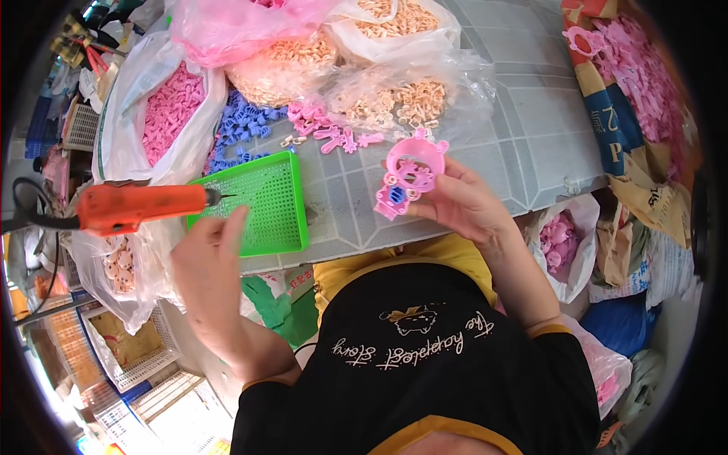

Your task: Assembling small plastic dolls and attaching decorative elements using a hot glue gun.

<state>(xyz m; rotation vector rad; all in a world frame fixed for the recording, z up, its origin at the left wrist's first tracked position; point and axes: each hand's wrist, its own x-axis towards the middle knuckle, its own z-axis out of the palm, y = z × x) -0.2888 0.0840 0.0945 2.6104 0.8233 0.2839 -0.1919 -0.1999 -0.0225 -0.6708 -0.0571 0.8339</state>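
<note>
Pink toy piece [402, 182] is held up above the front part of one grey table [531, 114], pinched at its right edge between the thumb and the fingers of the right hand [466, 201]. By its look of thin moulded plastic, it is judged to be light and stiff, smooth, and perhaps a little slippery. It should be held by the outer wall of its round ring; the small knobs on the ring and the narrow lower part seem to be broken more easily.

Far to the left of the grip, one white sack [121, 136] is seen, filled with pink parts [173, 106] too many to be counted. Beyond the grip, three heaps of cream pieces [413, 95] are counted, with plastic bags around them. To the left of the grip, one green tray [299, 205] is placed, and further left one orange screwdriver [140, 206], with its tip directed toward the grip. Just beside this tip the left hand [201, 262] is raised; whether something small is pinched there cannot be told. Behind the tray one heap of blue pieces [246, 117] is found, and nearer to the grip one group of loose pink pieces [330, 140], overlapped and uncounted. Below the ring, one blue insert [395, 195] is seen.
</note>
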